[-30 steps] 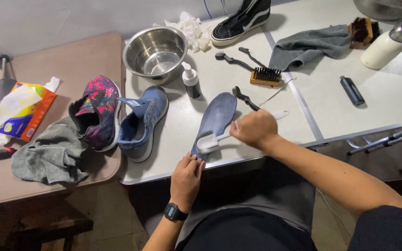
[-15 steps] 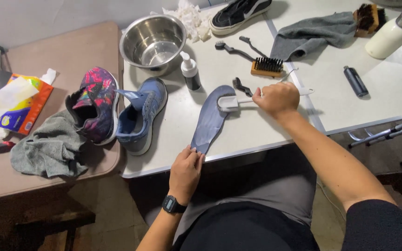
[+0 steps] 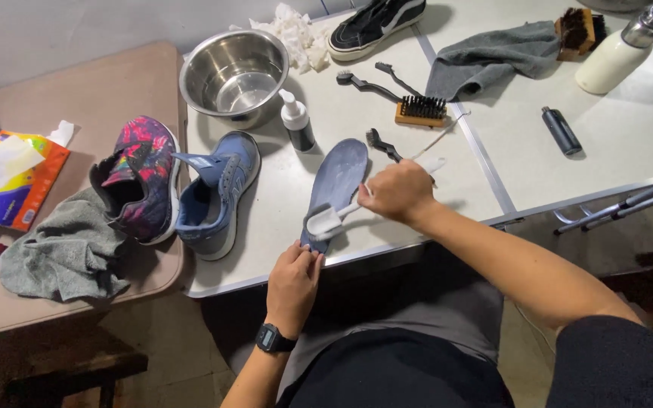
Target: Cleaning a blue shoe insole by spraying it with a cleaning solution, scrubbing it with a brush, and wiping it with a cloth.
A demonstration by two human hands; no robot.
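Note:
A blue-grey shoe insole [image 3: 339, 178] lies lengthwise on the white table [image 3: 281, 204], its near end over the front edge. My left hand [image 3: 293, 282], with a black watch on the wrist, pinches that near end. My right hand [image 3: 397, 193] grips a white-handled brush [image 3: 326, 221]; the brush head rests on the lower part of the insole. A blue sneaker [image 3: 217, 193] lies just left of the insole, and a multicoloured sneaker [image 3: 139, 177] beside it.
A steel bowl [image 3: 234, 73], a small bottle [image 3: 295, 121], several brushes [image 3: 420, 110], a grey cloth [image 3: 485, 57], a black shoe [image 3: 376, 26] and a white bottle [image 3: 618, 54] stand farther back. On the brown table at left are a grey rag [image 3: 62, 249] and a tissue pack [image 3: 10, 181].
My right hand has drawn the brush from the middle of the insole down toward its near end. My left hand stays on the insole's near tip.

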